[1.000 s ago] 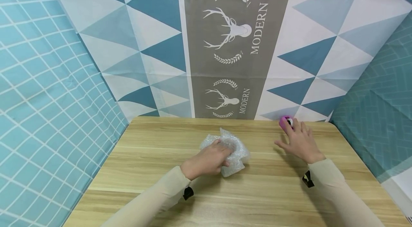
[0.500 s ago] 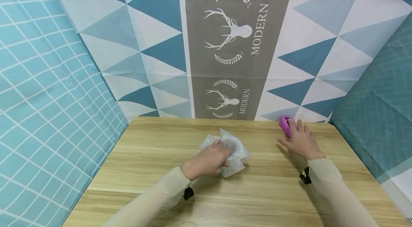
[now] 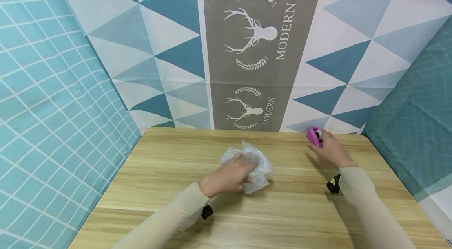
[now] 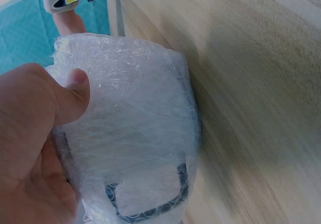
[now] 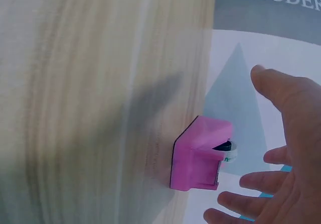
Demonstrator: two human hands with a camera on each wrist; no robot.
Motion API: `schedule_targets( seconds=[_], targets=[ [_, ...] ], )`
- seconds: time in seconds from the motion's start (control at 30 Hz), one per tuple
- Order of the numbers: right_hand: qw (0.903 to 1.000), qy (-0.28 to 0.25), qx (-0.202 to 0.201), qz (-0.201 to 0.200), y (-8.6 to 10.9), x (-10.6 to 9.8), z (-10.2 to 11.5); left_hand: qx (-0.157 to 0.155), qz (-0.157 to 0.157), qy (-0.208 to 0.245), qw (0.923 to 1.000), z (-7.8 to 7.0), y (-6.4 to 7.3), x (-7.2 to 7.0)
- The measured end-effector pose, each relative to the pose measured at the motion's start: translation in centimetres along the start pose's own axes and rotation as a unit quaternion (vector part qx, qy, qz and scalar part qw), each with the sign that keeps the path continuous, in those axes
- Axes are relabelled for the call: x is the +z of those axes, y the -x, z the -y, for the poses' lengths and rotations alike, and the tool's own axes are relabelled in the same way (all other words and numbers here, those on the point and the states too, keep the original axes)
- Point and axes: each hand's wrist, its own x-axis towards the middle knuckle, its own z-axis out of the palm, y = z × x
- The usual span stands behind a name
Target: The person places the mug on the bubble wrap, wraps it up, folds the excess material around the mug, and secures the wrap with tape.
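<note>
My left hand (image 3: 229, 174) grips a bubble-wrapped bundle (image 3: 259, 180) on the table, right of centre. In the left wrist view the thumb presses the near face of the bubble wrap (image 4: 135, 98) while the fingers go behind it. A dark curved outline shows through the wrap; what lies inside is blurred by the plastic. My right hand (image 3: 333, 151) hovers by a pink tape dispenser (image 3: 312, 137) at the table's back edge. From the right wrist, the thumb and fingers are spread apart beside the dispenser (image 5: 198, 156), with a gap between. A small roll of tape (image 5: 230, 152) sits in it.
The wooden table (image 3: 169, 186) meets a patterned cloth wall (image 3: 247, 44) at the back. Blue grid cloth (image 3: 53, 103) hangs on the left and teal cloth (image 3: 413, 123) on the right. Black wrist cameras are strapped under both sleeves (image 3: 187, 205).
My right hand, spread over the tape dispenser earlier, has shifted slightly to its right side, uncovering the tape roll again. The left hand and the bubble-wrapped bundle have stayed still.
</note>
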Motion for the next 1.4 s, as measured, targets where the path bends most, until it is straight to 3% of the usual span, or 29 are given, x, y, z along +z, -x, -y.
schedule_targets(
  seconds=[0.17, 0.4, 0.83, 1.07, 1.27, 1.4],
  targets=[
    [0.9995, -0.031, -0.012, -0.002, -0.6, -0.6, -0.4, 0.004, -0.004, 0.002, 1.0, 0.1, 0.0, -0.1],
    [0.9992, -0.036, 0.017, 0.011, -0.7, -1.4, -0.9, 0.0, 0.002, 0.006, 1.0, 0.0, -0.1, -0.1],
    [0.9974, -0.042, 0.057, 0.014, -1.3, -0.9, -1.5, -0.004, 0.008, 0.006, 0.9999, 0.0, -0.2, 0.1],
    [0.9981, -0.037, 0.049, -0.001, -1.4, -0.7, -1.1, -0.002, 0.009, 0.008, 0.9999, 0.0, -0.2, -0.1],
    [0.9943, -0.077, 0.069, 0.025, -1.2, -0.5, -0.6, -0.006, 0.012, 0.015, 0.9998, -0.1, -0.2, -0.2],
    [0.9906, -0.096, 0.095, 0.02, -0.9, -0.5, -0.9, -0.002, 0.01, 0.011, 0.9999, -0.1, -0.2, -0.1]
  ],
)
